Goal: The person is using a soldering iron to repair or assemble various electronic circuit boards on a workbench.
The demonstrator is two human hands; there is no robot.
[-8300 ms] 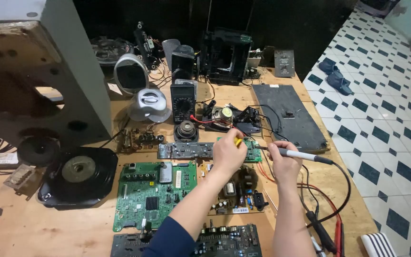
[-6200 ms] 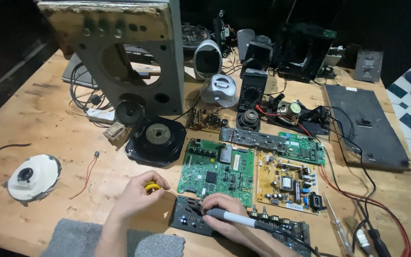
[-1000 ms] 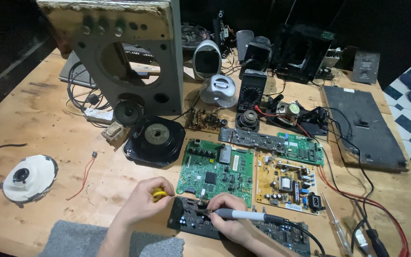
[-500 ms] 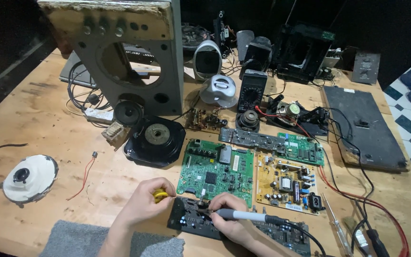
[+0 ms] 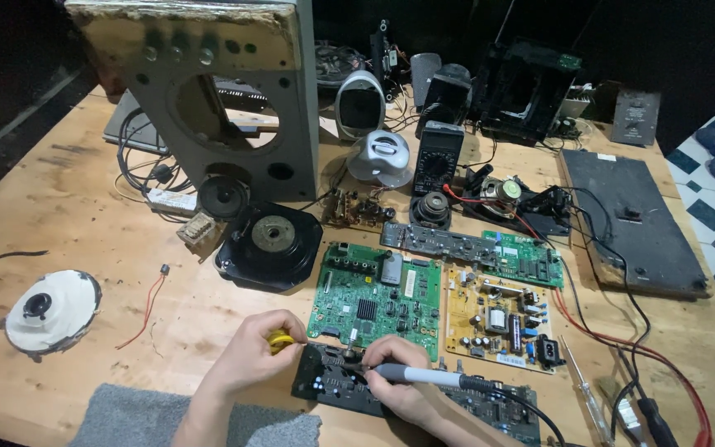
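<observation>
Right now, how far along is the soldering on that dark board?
Done: cannot tell; no finished joints are readable. In hand: the right hand holds the soldering iron with its tip on the dark circuit board at the near table edge, while the left hand brings a yellow item beside it. Left: the green board and the yellow board lie untouched behind.

An electronics repair workshop is indicated. A wooden workbench is covered with bare circuit boards: a green board and a yellow power board. A multimeter, loose speaker drivers, a gutted speaker cabinet panel, a screwdriver and trailing red and black leads are also noted.
</observation>
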